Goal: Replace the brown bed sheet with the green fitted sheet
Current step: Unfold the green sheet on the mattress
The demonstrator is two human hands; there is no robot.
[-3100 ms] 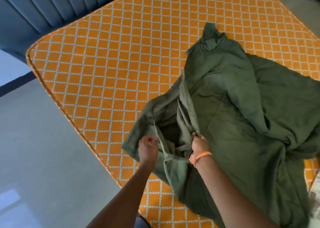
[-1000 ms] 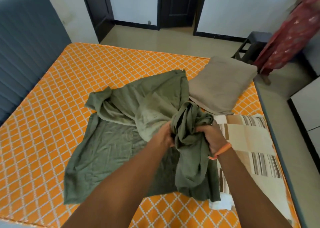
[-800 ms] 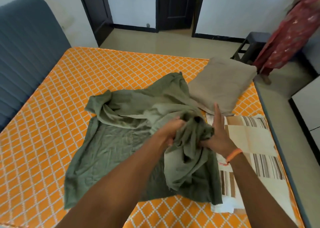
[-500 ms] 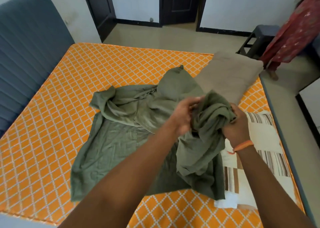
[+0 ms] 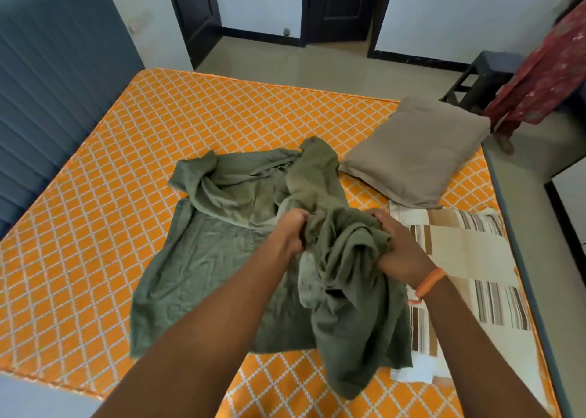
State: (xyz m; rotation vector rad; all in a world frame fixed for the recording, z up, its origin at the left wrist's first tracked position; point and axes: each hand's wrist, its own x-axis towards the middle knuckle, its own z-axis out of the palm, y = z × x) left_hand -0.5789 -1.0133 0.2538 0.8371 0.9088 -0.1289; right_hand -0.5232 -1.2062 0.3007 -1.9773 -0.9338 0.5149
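bare orange diamond-quilted mattress (image 5: 133, 170) on the left, crumpled green fitted sheet (image 5: 222, 252) mid-bed. left hand (image 5: 293, 230) and right hand (image 5: 396, 249) both have fingers curled tight into the bunch. risk imo: grabbing a random fold instead of an elastic corner, so it spreads twisted

Both forearms extended forward, bare. Left hand (image 5: 293, 230) fisted, fingers curled round bunched cloth. Right hand (image 5: 398, 249) likewise clenched on cloth, knuckles up, orange band on wrist. 2 hands near, apart.
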